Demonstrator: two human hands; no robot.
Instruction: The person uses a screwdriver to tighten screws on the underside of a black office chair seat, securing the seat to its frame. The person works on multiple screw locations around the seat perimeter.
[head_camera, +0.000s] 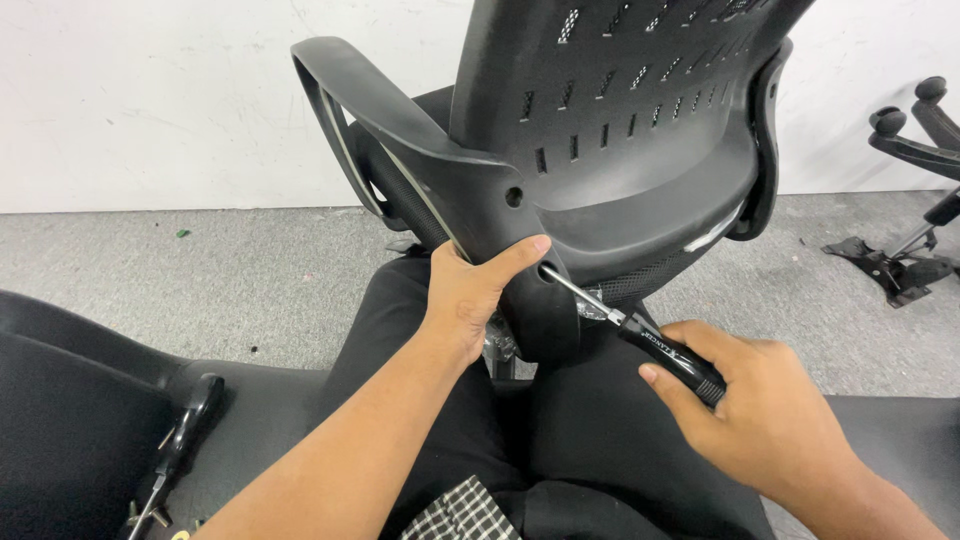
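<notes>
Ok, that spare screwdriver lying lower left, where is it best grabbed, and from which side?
Probably by the thick black handle of the spare screwdriver, coming from above. It lies flat on the dark seat surface with the handle uppermost and free, while the thin metal shaft points down toward the frame's bottom edge beside small loose hardware.

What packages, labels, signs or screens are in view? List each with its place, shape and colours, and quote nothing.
Printed label: a short line of small white lettering on the black screwdriver handle, held in the right hand, lower right of centre.
No packages, signs or screens are in view.
</notes>
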